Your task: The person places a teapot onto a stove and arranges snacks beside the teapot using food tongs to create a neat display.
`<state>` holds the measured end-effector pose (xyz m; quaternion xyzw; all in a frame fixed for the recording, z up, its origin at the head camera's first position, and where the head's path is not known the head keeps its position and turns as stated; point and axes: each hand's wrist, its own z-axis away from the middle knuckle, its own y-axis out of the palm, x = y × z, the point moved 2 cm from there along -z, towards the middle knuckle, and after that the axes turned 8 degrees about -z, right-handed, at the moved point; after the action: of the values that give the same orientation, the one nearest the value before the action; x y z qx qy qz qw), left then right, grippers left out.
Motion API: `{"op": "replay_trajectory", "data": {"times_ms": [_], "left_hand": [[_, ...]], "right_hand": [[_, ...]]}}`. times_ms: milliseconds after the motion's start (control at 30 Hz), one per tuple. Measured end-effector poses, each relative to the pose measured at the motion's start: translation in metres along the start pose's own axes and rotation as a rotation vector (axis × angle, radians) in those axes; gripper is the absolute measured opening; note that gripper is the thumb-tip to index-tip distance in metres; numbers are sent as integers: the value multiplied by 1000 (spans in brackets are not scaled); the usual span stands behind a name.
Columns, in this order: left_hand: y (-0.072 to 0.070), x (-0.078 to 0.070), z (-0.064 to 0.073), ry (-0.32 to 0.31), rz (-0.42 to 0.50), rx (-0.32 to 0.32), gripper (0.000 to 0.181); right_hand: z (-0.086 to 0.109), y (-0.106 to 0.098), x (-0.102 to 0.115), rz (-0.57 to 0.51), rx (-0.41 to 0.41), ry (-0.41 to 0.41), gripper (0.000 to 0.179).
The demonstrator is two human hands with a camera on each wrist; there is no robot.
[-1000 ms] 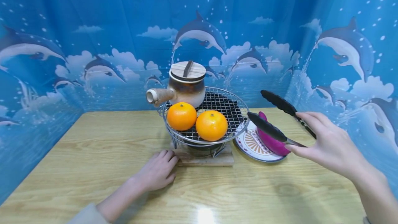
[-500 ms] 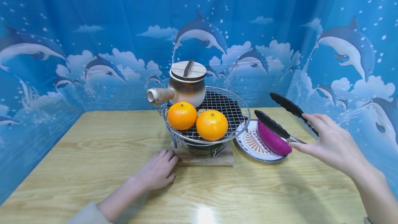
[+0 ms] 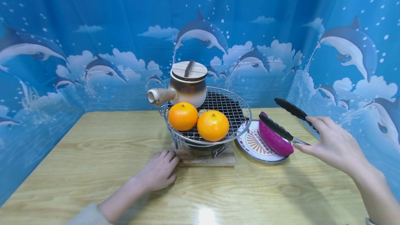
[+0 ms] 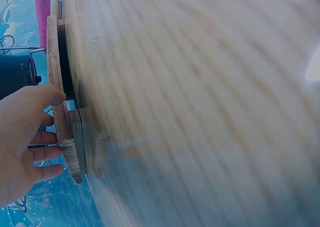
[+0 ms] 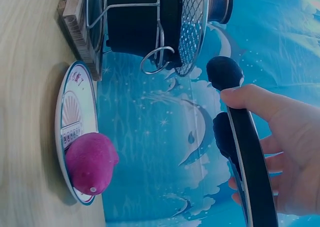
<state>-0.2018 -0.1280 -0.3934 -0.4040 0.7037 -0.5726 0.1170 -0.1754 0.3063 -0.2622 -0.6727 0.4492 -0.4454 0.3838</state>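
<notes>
My right hand holds a pair of black-tipped tongs, thumb on one arm and fingers on the other. The tongs' arms stand apart with nothing between them. In the head view one tip overlaps a purple sweet potato lying on a patterned plate; in the right wrist view the tongs are well above it. My left hand rests at the left front corner of a wooden board, fingertips touching it, as the left wrist view also shows.
A small stove with a round wire grill stands on the board. Two oranges and a lidded pot with a side handle pointing left sit on the grill. A blue dolphin curtain encloses the table behind and at both sides.
My right hand has shifted the tongs rightward and a little lower, over the sweet potato's right side. My left hand and the things on the grill stay where they were.
</notes>
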Motion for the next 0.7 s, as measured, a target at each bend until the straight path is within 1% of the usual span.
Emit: {"op": "replay_trajectory", "data": {"times_ms": [133, 267, 367, 500, 700], "left_hand": [[0, 0, 0, 0, -5, 0, 38], [0, 0, 0, 1, -10, 1, 38], [0, 0, 0, -2, -8, 8, 38], [0, 0, 0, -7, -1, 22, 38], [0, 0, 0, -1, -2, 21, 38]], "right_hand": [[-2, 2, -4, 5, 34, 10, 98], [-4, 8, -9, 4, 94, 40, 103], [-4, 12, -12, 2, 124, 59, 107], [-3, 18, -14, 13, 131, 58, 107], [-1, 24, -19, 48, 124, 47, 101]]}}
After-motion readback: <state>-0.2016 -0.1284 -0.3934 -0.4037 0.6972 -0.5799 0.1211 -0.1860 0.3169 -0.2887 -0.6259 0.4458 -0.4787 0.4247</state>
